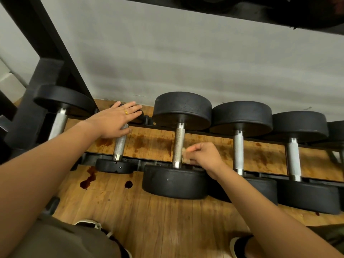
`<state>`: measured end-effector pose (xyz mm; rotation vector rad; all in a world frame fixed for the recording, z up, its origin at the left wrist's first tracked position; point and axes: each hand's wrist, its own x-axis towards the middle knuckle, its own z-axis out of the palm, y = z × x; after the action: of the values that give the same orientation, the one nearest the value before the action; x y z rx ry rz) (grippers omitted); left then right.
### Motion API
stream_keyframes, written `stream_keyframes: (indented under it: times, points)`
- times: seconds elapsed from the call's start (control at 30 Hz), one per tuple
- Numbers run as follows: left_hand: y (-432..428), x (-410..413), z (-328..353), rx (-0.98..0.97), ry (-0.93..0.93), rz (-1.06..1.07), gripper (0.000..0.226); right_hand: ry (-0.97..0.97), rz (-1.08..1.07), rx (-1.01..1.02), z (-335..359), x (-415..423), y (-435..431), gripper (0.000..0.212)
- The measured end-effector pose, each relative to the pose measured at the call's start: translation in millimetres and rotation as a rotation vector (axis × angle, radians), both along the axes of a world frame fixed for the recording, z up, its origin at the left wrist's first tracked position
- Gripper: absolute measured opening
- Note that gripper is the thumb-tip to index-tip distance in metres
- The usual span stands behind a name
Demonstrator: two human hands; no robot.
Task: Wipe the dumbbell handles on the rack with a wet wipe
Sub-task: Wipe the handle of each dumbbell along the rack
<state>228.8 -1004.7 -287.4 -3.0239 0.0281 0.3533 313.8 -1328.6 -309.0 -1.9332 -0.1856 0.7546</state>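
Low rack (26,116): five dumbbells are seen laid side by side, heads black, handles metal.

Handle under work: the dumbbell handle (179,144), third from the left, lies just at 5 o'clock from centre. Its grip is knurled and grey and is speckled with brownish spots. A smooth bright collar is seen at each end. The handles at 3 to 4 o'clock appear paler and cleaner.

Wet wipe (185,155): a small wad, stained tan. It is pressed against the right side of that handle near its lower collar, at 5 o'clock.

Right hand (206,157): the fingers are curled and the wipe is pinched at the fingertips.

Left hand (116,120), at 9 o'clock: the fingers are held straight and slightly spread. It is laid flat over the far head and upper handle of the small dumbbell (120,144). A gold ring (126,112) is worn.

Floor (167,220): wood. Dark red-brown stains (89,179) are noted at 7 o'clock.
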Motion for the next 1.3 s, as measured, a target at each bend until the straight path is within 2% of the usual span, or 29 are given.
stream_keyframes:
  times: [0.1, 0.2, 0.4, 0.67, 0.97, 1.17, 1.3]
  points:
    - [-2, -1, 0, 0.001, 0.0, -0.001, 0.074, -0.09, -0.184, 0.141, 9, 13, 15, 0.011]
    - [-2, -1, 1, -0.002, -0.01, -0.002, 0.074, -0.24, -0.277, 0.102, 15, 24, 38, 0.004]
    - [0, -1, 0, -0.003, -0.014, -0.003, 0.073, -0.33, -0.314, 0.035, 12, 18, 52, 0.013]
    - [-1, -1, 1, 0.003, -0.004, -0.015, 0.073, -0.148, -0.264, 0.044, -7, -1, 29, 0.01]
    - [-3, -1, 4, 0.01, 0.0, -0.021, 0.072, -0.236, -0.186, -0.013, 5, 14, 36, 0.004]
    - [-2, -2, 4, 0.006, -0.007, -0.024, 0.072, 0.053, -0.014, -0.083, 0, -3, 7, 0.012]
    - [-4, 0, 5, 0.013, -0.003, -0.017, 0.072, -0.027, -0.028, -0.049, 10, 6, 14, 0.011]
